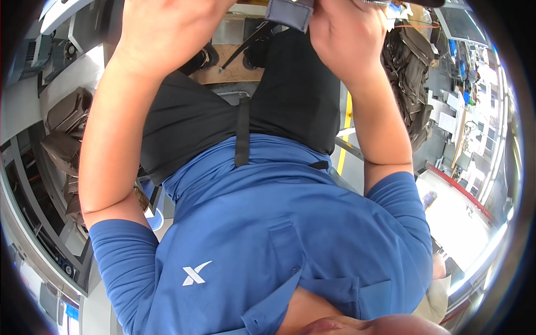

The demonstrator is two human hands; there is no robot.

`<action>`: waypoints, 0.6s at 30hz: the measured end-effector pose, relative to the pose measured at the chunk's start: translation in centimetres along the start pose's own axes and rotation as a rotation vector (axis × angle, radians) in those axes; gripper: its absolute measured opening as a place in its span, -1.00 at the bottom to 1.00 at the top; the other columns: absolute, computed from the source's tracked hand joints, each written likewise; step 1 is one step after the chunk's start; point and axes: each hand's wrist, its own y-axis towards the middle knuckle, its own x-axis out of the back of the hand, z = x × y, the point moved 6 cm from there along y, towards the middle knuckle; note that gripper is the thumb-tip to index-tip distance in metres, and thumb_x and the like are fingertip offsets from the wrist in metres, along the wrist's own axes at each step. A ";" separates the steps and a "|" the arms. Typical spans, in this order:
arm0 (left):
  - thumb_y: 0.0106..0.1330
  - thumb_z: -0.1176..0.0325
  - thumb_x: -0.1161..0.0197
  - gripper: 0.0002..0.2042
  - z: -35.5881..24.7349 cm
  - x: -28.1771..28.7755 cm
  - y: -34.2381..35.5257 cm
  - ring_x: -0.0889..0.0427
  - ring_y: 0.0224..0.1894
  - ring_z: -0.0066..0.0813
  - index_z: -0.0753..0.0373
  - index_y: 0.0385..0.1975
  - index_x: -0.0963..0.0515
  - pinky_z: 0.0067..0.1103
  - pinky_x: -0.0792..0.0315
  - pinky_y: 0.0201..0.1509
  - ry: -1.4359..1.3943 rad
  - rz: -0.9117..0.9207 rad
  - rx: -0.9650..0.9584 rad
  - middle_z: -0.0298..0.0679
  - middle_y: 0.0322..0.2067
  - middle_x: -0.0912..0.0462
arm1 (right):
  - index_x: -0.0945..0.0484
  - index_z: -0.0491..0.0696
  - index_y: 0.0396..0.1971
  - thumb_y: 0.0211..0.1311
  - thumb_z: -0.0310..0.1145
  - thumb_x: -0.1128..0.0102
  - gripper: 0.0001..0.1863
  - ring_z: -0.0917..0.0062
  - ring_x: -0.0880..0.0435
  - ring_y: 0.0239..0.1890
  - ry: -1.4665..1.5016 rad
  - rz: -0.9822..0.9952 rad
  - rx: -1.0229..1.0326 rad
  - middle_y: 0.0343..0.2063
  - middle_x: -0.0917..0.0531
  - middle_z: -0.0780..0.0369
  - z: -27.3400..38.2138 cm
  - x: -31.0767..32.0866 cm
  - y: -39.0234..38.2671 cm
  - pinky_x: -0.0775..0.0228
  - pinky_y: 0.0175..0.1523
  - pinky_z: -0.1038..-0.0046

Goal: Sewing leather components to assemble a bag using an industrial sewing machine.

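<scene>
At the top edge, my left hand (pixel 176 25) is partly cut off, and its fingers lie out of the picture. My right hand (pixel 346 42) is curled, with most of its fingers hidden or out of view. Between the two hands hangs a dark grey flap (pixel 289 14) with stitched edges and a small metal stud. Its right side meets my right hand, while my left hand is apart from it. What else the flap belongs to is cut off by the top edge. A bit of silvery metal (pixel 373 2) shows above my right hand.
I am seated, black trousers (pixel 296 89) below my hands. Brown bags (pixel 410 84) are piled at the right, and more brown bags (pixel 70 114) sit at the left. A brown board (pixel 229 64) with dark objects lies beyond my knees. A white worktable (pixel 452 206) stands far right.
</scene>
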 end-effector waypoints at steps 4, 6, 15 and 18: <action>0.00 0.35 -0.26 -0.80 0.2 -0.1 0.2 -0.59 -0.08 -0.36 0.14 -0.36 -0.71 -0.33 -0.25 0.12 -0.049 -0.146 -0.014 -0.33 -0.11 -0.66 | -0.71 -0.11 -0.26 -0.10 -0.58 -0.28 -0.70 0.07 -0.65 -0.16 0.011 0.044 -0.045 -0.17 -0.68 0.05 0.0 -0.2 0.1 -0.43 -0.04 0.12; -0.01 0.36 -0.25 -0.79 0.4 0.1 -0.3 -0.59 -0.09 -0.35 0.16 -0.35 -0.71 -0.32 -0.26 0.11 -0.056 -0.143 -0.035 -0.32 -0.12 -0.65 | -0.70 -0.11 -0.22 -0.09 -0.58 -0.27 -0.67 0.07 -0.65 -0.16 0.001 0.057 -0.056 -0.17 -0.68 0.05 0.2 -0.2 0.1 -0.43 -0.03 0.13; -0.06 0.42 -0.29 -0.73 -1.3 -1.7 1.7 -0.56 -0.01 -0.17 0.25 -0.30 -0.70 -0.23 -0.28 0.16 -0.389 -0.623 0.099 -0.15 -0.06 -0.63 | -0.68 -0.12 -0.10 -0.03 -0.46 -0.35 -0.61 0.09 -0.67 -0.11 0.286 0.051 -0.158 -0.16 -0.69 0.06 0.9 -0.4 1.5 -0.45 0.04 0.18; -0.06 0.43 -0.32 -0.72 0.0 -1.3 1.9 -0.56 0.02 -0.15 0.25 -0.27 -0.70 -0.22 -0.27 0.18 -0.622 -0.991 0.239 -0.14 -0.03 -0.63 | -0.68 -0.11 -0.08 -0.01 -0.27 -0.53 -0.54 0.23 -0.69 -0.12 0.531 -0.038 -0.115 -0.18 -0.71 0.14 1.9 1.7 2.4 -0.44 0.04 0.25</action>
